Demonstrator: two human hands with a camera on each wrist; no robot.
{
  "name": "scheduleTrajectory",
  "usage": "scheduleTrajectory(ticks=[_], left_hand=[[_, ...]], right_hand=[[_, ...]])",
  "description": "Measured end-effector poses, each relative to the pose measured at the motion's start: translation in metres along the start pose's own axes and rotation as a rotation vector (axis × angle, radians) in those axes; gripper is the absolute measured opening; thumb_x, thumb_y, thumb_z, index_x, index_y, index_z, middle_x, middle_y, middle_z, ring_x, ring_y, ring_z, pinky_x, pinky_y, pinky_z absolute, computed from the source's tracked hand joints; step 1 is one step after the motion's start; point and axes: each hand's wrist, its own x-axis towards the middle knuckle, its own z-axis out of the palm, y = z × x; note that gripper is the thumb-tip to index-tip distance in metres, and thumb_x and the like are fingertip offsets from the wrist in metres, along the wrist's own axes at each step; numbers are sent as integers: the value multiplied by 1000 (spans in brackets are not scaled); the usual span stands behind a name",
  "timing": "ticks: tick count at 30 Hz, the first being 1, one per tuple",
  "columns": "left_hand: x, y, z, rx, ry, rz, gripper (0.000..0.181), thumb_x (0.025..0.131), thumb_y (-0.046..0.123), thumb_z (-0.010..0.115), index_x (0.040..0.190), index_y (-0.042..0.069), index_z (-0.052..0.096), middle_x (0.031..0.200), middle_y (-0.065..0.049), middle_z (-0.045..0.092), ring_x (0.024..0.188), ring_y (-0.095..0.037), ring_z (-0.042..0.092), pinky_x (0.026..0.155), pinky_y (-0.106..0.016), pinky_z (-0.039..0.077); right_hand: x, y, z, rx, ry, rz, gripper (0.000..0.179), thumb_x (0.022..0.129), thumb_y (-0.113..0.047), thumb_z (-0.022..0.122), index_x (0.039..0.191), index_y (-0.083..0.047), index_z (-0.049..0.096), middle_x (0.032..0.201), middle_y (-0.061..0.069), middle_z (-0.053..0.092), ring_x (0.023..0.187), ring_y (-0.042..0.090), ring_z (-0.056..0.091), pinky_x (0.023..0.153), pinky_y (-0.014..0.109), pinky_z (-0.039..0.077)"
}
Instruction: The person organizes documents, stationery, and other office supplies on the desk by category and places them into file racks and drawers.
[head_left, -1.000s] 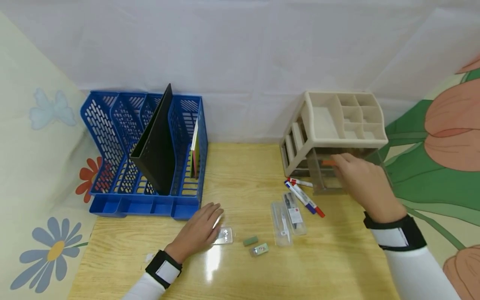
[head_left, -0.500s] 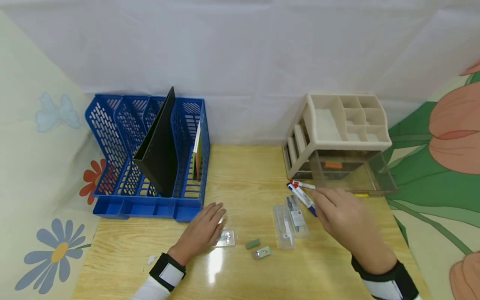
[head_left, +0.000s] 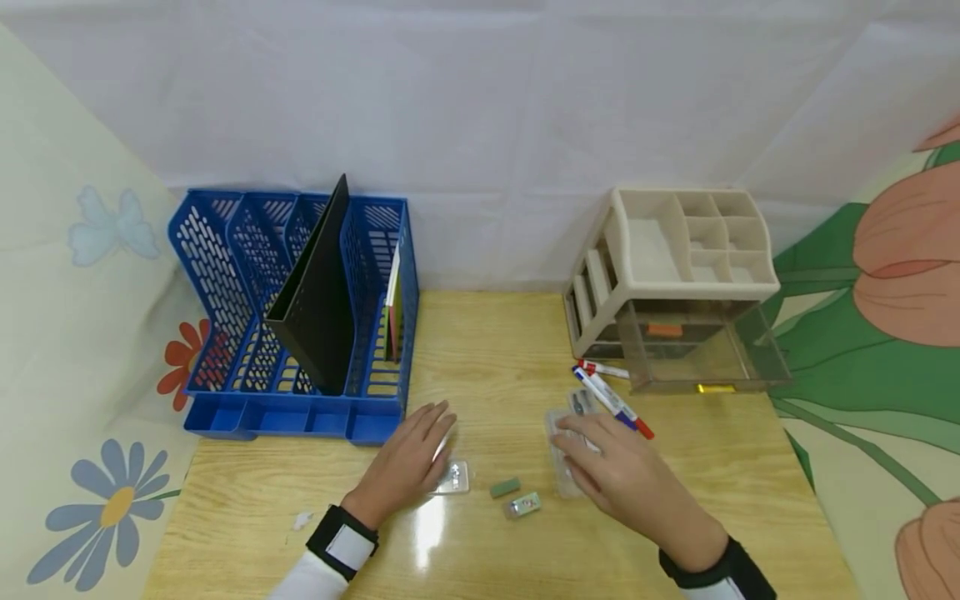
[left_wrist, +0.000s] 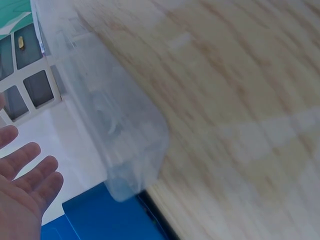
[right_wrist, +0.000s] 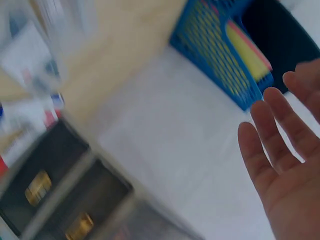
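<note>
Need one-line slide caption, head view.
Right hand partly hides two clear cases, left hand a small clear box; organizer drawer stands open.

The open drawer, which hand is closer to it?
The right. The right hand is over the clear cases, in front and left of the drawer; the left hand is farther left, near the blue rack.
</note>
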Motion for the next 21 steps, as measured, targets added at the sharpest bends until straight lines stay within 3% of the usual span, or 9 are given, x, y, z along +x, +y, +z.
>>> scheduleTrajectory(ticks=[3, 7, 12, 17, 21], left_hand=[[3, 1, 3, 5, 3, 7, 51, 91, 23, 59, 137, 2, 51, 142, -21, 51, 129, -37, 48, 106, -52, 43], [6, 2, 6, -3, 11, -4, 50, 92, 24, 56, 137, 2, 51, 143, -20, 51, 130, -35, 47, 107, -50, 42], [13, 3, 8, -1, 24, -13, 49, 93, 23, 55, 137, 3, 51, 144, -20, 50, 130, -34, 47, 109, -47, 41], [20, 4, 10, 1, 18, -11, 49, 91, 22, 57, 136, 3, 51, 143, -20, 50, 130, -35, 47, 108, -48, 42], [25, 4, 8, 8, -10, -20, 50, 93, 24, 55, 138, 4, 49, 146, -19, 48, 132, -35, 45, 108, -49, 41]], right_hand=[[-12, -4, 21, 73, -107, 33, 28, 90, -25, 65, 112, -8, 70, 117, 12, 67, 103, 26, 61, 77, 43, 57], [-22, -12, 42, 118, -258, 76, 53, 67, -23, 84, 117, -15, 67, 122, 8, 64, 108, 23, 59, 83, 42, 57], [-33, -23, 66, 190, -372, 55, 49, 67, -22, 83, 114, -18, 67, 113, 1, 64, 99, 17, 57, 80, 35, 55], [-46, -28, 89, 171, -384, -13, 41, 67, -21, 79, 108, -19, 70, 104, -4, 60, 85, 12, 51, 68, 28, 51], [-50, -28, 97, 129, -412, -10, 39, 68, -22, 80, 105, -19, 71, 100, -4, 59, 82, 12, 50, 64, 27, 51]])
